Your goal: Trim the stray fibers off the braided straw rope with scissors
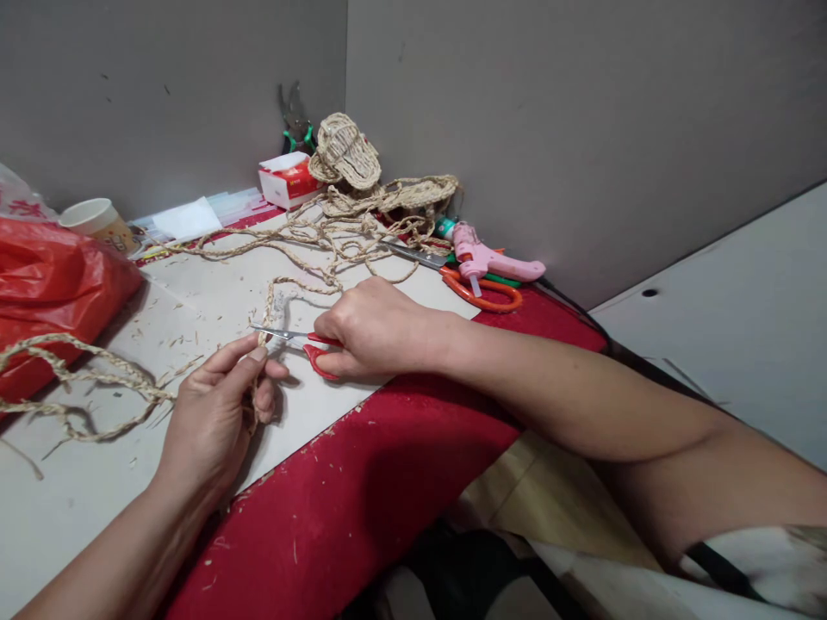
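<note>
Head view, taking 12 o'clock as straight away from the person: a white sheet (316,405) lies over a red cloth (336,508), with a red plastic bag (58,293) at 10 o'clock from the left hand (223,392). A heap of braided cord (388,202) is at 12 o'clock from the right hand (371,327), with orange-handled scissors (497,306) and a pink glue gun (478,254) out at 1 to 2 o'clock.

The right hand has its fingers curled closed about the red handles of small scissors (292,336), whose blades point to 9 o'clock. The left hand has thumb and forefinger closed in a pinch on a held cord (269,303), its other fingers loosely bent underneath.

The held cord rises from the left fingertips toward 12 o'clock, then bends to 3 o'clock. Where the blades meet it, just beyond the pinch, its long axis runs from 12 to 6, so blades and cord cross nearly square. The left hand is the nearer to that crossing; the right stands off at 3 o'clock by the scissors' reach. How far the blades are parted, and whether the cord sits between them, I cannot tell.
</note>
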Demonstrator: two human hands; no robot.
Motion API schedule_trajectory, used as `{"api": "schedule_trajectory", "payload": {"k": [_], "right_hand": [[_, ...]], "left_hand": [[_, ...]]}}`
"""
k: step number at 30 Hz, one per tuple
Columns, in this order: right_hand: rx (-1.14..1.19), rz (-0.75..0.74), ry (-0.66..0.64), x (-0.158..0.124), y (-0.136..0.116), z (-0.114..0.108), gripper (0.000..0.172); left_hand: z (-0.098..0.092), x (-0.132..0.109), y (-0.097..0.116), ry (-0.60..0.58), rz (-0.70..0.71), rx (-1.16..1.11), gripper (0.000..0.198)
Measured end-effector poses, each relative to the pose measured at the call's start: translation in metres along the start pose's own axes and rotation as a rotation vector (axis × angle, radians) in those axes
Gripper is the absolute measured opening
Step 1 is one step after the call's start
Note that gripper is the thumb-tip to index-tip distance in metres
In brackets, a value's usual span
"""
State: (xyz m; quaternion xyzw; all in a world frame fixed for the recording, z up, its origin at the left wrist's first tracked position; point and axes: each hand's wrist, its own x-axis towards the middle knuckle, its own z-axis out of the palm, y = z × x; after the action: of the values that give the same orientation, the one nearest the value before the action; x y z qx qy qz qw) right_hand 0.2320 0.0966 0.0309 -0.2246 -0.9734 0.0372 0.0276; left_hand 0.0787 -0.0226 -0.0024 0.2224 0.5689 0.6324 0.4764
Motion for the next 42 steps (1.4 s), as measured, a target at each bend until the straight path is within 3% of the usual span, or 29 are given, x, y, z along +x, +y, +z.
{"api": "schedule_trajectory", "payload": {"k": [19, 30, 42], "right_hand": [[0.073, 0.001, 0.063, -0.0002, 0.0024, 0.0046, 0.036], [0.058, -0.006, 0.018, -0.0006, 0.0039, 0.0036, 0.030], [0.128, 0.003, 0.108, 0.0005, 0.0031, 0.0068, 0.037]], "left_hand": [[0.0010, -0.0006, 0.0031, 0.007, -0.008, -0.027, 0.021], [0.0005, 0.0002, 0.0005, 0.005, 0.000, -0.013, 0.025], [0.0050, -0.0029, 0.0000, 0.007, 0.017, 0.019, 0.023]]}}
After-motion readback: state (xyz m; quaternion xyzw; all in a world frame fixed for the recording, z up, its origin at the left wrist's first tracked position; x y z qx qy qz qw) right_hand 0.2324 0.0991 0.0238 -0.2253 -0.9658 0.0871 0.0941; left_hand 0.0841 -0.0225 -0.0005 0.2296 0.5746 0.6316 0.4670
